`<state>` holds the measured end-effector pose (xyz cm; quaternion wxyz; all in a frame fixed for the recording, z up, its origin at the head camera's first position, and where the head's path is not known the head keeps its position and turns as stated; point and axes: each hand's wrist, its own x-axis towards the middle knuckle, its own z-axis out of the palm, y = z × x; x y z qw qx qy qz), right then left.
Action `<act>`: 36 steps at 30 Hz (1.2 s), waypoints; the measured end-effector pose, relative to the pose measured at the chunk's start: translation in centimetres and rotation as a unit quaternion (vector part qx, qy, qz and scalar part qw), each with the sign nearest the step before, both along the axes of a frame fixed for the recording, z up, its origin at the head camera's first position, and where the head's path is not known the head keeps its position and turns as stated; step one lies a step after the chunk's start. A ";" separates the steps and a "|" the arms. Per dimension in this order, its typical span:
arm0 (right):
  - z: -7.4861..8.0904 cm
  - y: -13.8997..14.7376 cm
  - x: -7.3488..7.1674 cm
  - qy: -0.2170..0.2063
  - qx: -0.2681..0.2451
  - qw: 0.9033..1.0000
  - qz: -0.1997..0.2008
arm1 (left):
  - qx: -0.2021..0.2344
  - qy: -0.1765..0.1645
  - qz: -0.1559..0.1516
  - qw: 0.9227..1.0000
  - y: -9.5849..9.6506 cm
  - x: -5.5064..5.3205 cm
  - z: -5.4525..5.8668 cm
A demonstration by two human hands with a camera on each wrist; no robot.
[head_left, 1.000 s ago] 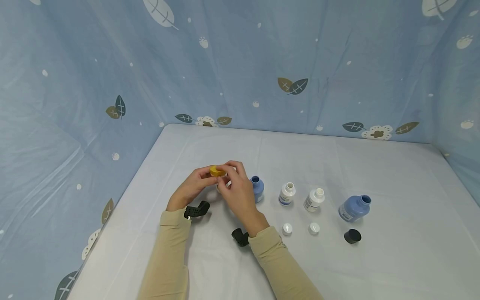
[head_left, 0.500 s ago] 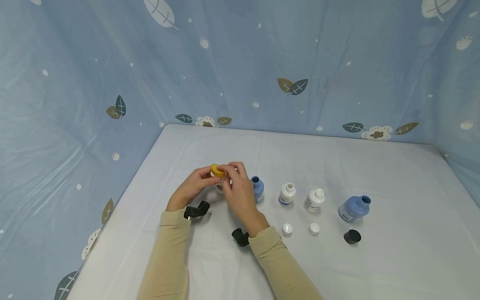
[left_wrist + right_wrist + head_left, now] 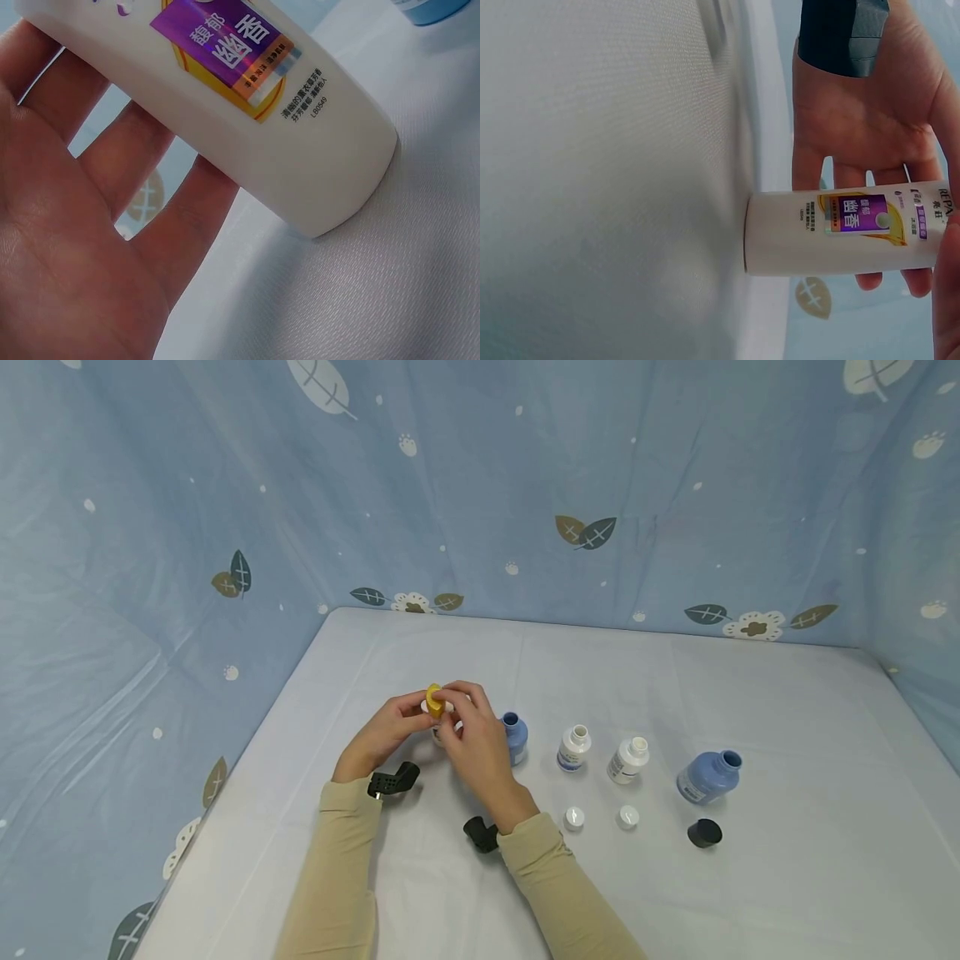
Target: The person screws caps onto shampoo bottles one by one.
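My left hand (image 3: 386, 731) grips a white bottle (image 3: 300, 165) with a purple and yellow label, its fingers behind the bottle in the left wrist view. The bottle's base meets the white cloth in the right wrist view. At the bottle's top my right hand (image 3: 476, 739) pinches a yellow cap (image 3: 434, 701) between thumb and fingers. The cap is tilted steeply; whether it still touches the bottle's neck I cannot tell. Hands hide most of the bottle in the head view. Just right of the right hand stands an uncapped blue bottle (image 3: 517, 745).
Two small white bottles, one nearer (image 3: 574, 748) and one farther right (image 3: 628, 760), stand uncapped. Another blue bottle (image 3: 709, 777) is beyond them. Two white caps (image 3: 574, 818) and a black cap (image 3: 705, 833) lie in front of these on the white-covered table (image 3: 825, 760).
The yellow cap, lying nearly flat over the bottle half a second ago, is now tipped up on edge. Both hands have barely shifted; the other bottles and caps are unmoved.
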<state>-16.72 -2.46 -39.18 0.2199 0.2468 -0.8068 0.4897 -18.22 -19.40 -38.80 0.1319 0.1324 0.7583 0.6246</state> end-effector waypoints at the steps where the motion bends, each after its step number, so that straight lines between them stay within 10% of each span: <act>1: 0.0 0.0 0.0 0.002 -0.002 1.000 0.005 | -0.005 0.002 0.001 1.000 0.1 0.1 0.2; 36: 0.0 0.2 0.0 -0.041 0.013 0.997 0.059 | 0.009 -0.020 0.009 1.000 0.4 0.4 0.8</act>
